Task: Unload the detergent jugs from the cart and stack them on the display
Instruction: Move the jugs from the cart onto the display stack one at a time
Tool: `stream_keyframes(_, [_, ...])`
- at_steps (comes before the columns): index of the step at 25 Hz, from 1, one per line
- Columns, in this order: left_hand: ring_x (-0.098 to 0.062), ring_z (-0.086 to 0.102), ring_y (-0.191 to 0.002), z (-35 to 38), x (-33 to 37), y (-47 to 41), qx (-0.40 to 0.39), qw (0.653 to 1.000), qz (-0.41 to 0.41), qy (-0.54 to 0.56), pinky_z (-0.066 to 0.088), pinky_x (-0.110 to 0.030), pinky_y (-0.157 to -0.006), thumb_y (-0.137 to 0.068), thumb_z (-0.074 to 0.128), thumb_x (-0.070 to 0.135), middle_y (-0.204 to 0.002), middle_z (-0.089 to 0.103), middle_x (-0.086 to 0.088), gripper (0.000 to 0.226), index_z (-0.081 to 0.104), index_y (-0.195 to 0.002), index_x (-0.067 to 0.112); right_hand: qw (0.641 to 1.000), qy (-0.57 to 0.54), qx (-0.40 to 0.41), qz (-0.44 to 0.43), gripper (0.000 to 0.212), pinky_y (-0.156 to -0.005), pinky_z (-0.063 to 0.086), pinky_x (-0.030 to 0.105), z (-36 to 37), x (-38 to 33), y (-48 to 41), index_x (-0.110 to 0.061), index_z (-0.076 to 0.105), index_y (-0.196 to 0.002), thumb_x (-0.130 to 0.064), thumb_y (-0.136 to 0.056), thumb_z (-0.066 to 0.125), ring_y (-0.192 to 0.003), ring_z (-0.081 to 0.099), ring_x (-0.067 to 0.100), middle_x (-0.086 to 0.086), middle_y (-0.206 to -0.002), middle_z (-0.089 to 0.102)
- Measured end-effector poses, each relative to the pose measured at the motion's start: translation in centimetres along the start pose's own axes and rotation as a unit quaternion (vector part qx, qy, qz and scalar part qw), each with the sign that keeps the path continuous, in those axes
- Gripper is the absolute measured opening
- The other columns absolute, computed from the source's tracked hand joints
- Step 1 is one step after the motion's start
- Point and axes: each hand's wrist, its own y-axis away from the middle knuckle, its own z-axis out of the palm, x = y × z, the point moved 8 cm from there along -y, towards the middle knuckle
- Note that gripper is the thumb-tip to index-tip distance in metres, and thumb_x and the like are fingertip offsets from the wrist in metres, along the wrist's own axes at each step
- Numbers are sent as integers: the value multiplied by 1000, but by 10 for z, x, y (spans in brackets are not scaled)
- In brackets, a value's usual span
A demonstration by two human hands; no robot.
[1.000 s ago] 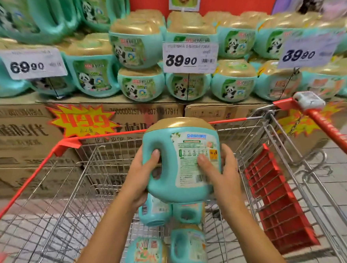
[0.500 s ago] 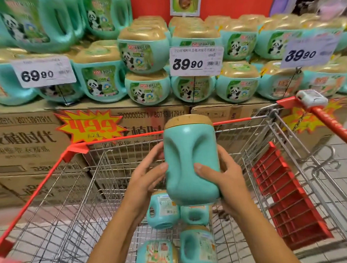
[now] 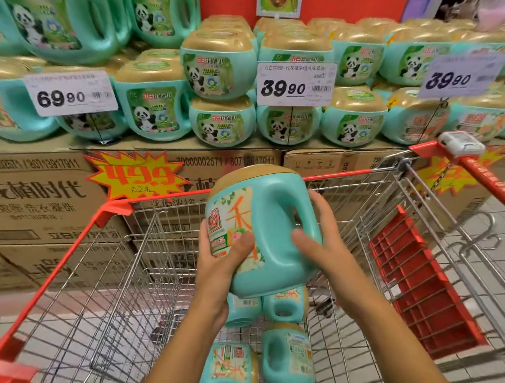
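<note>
A teal detergent jug [image 3: 272, 219] with a tan cap is held above the red wire cart [image 3: 162, 197], cap pointing away, its front label turned to the left and its handle facing me. My left hand [image 3: 220, 262] grips its lower left side over the label. My right hand [image 3: 320, 240] grips its right side by the handle. Several more jugs [image 3: 283, 356] lie in the cart below. The display [image 3: 221, 65] of stacked teal jugs with panda labels stands just beyond the cart on cardboard cartons.
Price signs [image 3: 296, 82] hang in front of the stacked jugs. The cart's red handle [image 3: 496, 189] runs down the right side, with a red fold-down seat flap [image 3: 416, 284] inside. Brown cartons [image 3: 37, 212] form the display base. Tiled floor shows at the right.
Both hands have turned the jug, bringing its front label round to the left and its handle toward me. The jug also sits a little higher and closer to the display.
</note>
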Motion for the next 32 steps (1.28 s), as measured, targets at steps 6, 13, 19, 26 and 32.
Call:
stream_keyframes(6, [-24, 72, -95, -47, 24, 9, 51, 997, 27, 50, 59, -32, -66, -50, 91, 50, -115, 71, -11, 92, 58, -130, 19, 992, -127, -11, 12, 53, -88, 54, 43, 20, 6, -11, -35, 54, -134, -22, -84, 67, -114, 62, 28, 2, -130, 62])
stream_keyframes(13, [-29, 72, -94, -125, 92, 26, 83, 994, 44, 62, 60, -39, -70, -45, 95, 42, -114, 71, -16, 85, 65, -120, 17, 986, -144, -75, 38, 58, -76, 55, 32, 133, 17, -20, -37, 53, -134, -30, -77, 61, -96, 66, 19, -5, -127, 65])
stream_keyframes(19, [-29, 72, -96, -235, 184, 43, 77, 992, 101, 23, 60, -38, -71, -57, 91, 38, -117, 70, -16, 73, 62, -122, 20, 978, -179, -110, 11, 57, -62, 57, 29, 278, 10, -21, -38, 55, -132, -31, -76, 64, -79, 70, 17, -2, -122, 68])
stream_keyframes(26, [-28, 72, -94, -356, 300, 48, 61, 986, 152, -38, 59, -34, -68, -46, 95, 41, -113, 71, -14, 82, 62, -118, 22, 973, -200, -110, -14, 55, -72, 60, 35, 443, 11, -33, -35, 50, -137, -36, -83, 58, -91, 71, 19, -9, -125, 66])
stream_keyframes(32, [-29, 71, -99, -414, 355, -4, 38, 985, 153, -75, 59, -34, -71, -50, 92, 47, -119, 70, -11, 92, 54, -130, 23, 987, -155, -31, -37, 25, -83, 45, 50, 513, 9, -86, -24, 64, -106, -37, -86, 58, -95, 56, 29, 15, -111, 62])
